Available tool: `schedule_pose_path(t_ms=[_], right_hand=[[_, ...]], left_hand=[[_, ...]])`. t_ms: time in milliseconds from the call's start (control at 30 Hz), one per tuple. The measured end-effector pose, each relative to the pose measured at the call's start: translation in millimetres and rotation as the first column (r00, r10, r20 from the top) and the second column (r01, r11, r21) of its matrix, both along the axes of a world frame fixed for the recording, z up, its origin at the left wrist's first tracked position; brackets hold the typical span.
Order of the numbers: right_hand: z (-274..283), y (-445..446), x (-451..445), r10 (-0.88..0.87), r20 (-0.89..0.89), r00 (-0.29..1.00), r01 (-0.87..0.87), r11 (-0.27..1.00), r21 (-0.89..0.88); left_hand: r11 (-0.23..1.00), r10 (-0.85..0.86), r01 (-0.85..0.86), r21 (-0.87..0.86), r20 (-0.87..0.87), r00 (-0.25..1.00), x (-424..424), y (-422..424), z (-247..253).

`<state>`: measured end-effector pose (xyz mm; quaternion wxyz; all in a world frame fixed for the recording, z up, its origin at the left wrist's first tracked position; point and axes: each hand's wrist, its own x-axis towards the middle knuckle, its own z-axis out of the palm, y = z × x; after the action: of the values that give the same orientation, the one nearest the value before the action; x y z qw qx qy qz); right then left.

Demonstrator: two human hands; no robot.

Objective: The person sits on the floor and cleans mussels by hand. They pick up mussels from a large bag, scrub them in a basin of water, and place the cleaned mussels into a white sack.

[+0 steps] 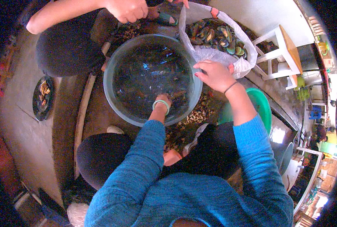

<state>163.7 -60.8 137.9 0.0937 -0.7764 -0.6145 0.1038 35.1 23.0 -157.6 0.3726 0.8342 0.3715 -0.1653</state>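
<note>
A large round basin (108,93) of dark water stands before me, with mussels blurred under the surface. My left hand (163,99), wearing a pale green bangle, dips into the water near the basin's close side; its fingers are hidden. Over the right rim hovers my right hand (214,74), fingers apart, nothing visible in it. Just beyond it is a white woven sack (214,54) with its mouth spread wide. Inside the sack lie many green-lipped mussels (223,37). Another person's fingers (182,2) touch the sack's far left rim.
A co-worker's other hand (130,11) is above the basin's far side. Shell debris (201,109) litters the floor beside a green basin (266,105). White-framed stools (284,54) stand right; a black plate (43,105) with food-like pieces rests on a ledge at left.
</note>
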Motion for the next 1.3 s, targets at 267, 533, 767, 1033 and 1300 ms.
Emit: schedule_pose_path(t_ms=[267,533,767,1033,1300], right_hand=[[-7.6,6.8,-1.4,0.041,-0.052,0.998,-0.041,0.999,-0.010],[-21.4,17.5,-21.3,0.078,-0.069,0.995,-0.070,0.992,0.104],[-32.0,31.5,-4.9,-0.281,-0.442,0.852,0.367,0.922,0.121],[-9.4,26.3,-15.2,-0.191,-0.341,0.921,0.263,0.948,0.179],[-13.6,22.4,-5.6,-0.159,-0.359,0.920,0.248,0.944,0.218]], left_hand=[[0.542,0.838,-0.330,-0.773,0.466,0.285,9.5,0.4,56.1],[-0.239,0.908,0.284,-0.928,-0.111,0.404,28.4,23.1,137.6],[0.217,0.908,0.204,-0.955,0.274,0.318,29.6,22.5,183.8],[0.376,0.858,0.194,-0.906,0.419,0.298,29.7,26.9,204.4],[0.619,0.667,0.209,-0.757,0.648,0.367,21.2,39.6,206.7]])
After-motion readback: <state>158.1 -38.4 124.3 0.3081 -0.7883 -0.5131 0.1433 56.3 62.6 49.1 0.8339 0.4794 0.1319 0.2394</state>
